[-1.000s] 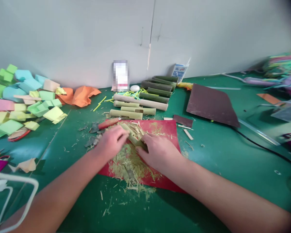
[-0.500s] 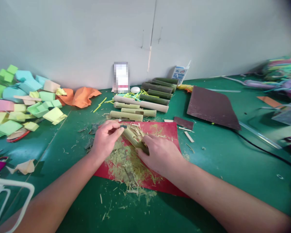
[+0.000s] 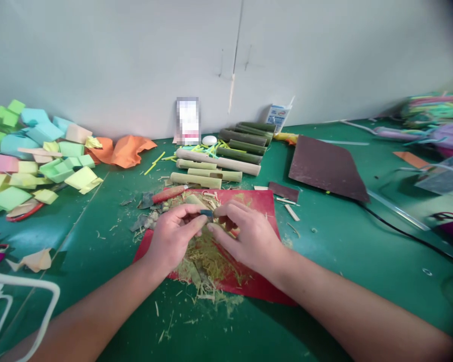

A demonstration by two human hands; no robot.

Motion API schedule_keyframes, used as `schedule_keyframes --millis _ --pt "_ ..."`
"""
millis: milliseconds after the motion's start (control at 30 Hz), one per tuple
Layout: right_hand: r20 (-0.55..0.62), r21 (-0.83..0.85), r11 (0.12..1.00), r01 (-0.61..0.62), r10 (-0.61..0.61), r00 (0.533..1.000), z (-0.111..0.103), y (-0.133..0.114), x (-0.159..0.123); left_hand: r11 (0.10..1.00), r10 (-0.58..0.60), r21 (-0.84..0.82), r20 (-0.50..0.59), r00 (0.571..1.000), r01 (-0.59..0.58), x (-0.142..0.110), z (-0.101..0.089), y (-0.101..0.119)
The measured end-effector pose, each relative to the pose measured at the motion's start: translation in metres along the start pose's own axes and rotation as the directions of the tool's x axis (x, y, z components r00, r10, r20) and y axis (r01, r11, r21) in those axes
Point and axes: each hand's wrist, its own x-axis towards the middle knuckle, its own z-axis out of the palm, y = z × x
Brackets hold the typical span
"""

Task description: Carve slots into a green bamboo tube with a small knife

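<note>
Between the thumb and fingers of my left hand (image 3: 175, 231) is a small dark piece (image 3: 207, 213), flat and strip-like; its material is too small to tell. My right hand (image 3: 247, 231) meets it from the other side, fingertips and thumb curled at its right end. Just behind the fingers a pale green bamboo tube (image 3: 194, 200) rests on the red sheet (image 3: 254, 198), partly hidden by my hands. Shavings and green dust (image 3: 202, 266) cover the sheet below. A red-handled tool (image 3: 169, 194) lies beyond my left hand.
Several cut bamboo tubes (image 3: 219, 162) lie in rows behind the sheet. Folded paper pieces (image 3: 45, 133) are heaped at the left, near crumpled orange paper (image 3: 126, 151). A brown board (image 3: 326, 168) and a black cable (image 3: 400, 229) lie at the right. A drink carton (image 3: 277, 118) leans by the wall.
My right hand has let go of the bamboo tube and come to the small dark piece. My left hand has moved right and nearer with that piece, uncovering the red-handled tool.
</note>
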Motion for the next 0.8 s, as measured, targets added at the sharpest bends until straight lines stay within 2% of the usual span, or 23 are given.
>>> schedule_keyframes --millis 100,200,333,400,633,800 --pt "0.016 0.088 0.996 -0.016 0.014 1.0 0.003 0.001 0.0 0.998 0.056 0.031 0.011 0.998 -0.056 -0.003 0.001 0.002" --pt "0.03 0.2 0.976 -0.09 0.086 0.996 0.004 -0.001 0.001 0.983 0.157 0.09 0.037 0.987 -0.16 -0.003 0.0 0.003" --pt "0.089 0.371 0.9 -0.229 0.211 0.973 0.001 -0.007 0.003 0.914 0.349 0.19 0.09 0.933 -0.36 -0.003 -0.002 0.003" --pt "0.114 0.434 0.853 -0.29 0.268 0.957 0.0 -0.009 0.004 0.883 0.404 0.211 0.113 0.908 -0.419 -0.003 -0.004 0.004" --pt "0.18 0.578 0.74 -0.345 0.297 0.938 0.001 -0.009 0.005 0.851 0.443 0.267 0.098 0.891 -0.452 -0.002 -0.005 0.004" --pt "0.181 0.543 0.77 -0.336 0.283 0.942 -0.001 -0.011 0.006 0.84 0.456 0.295 0.071 0.887 -0.456 0.0 -0.005 0.002"
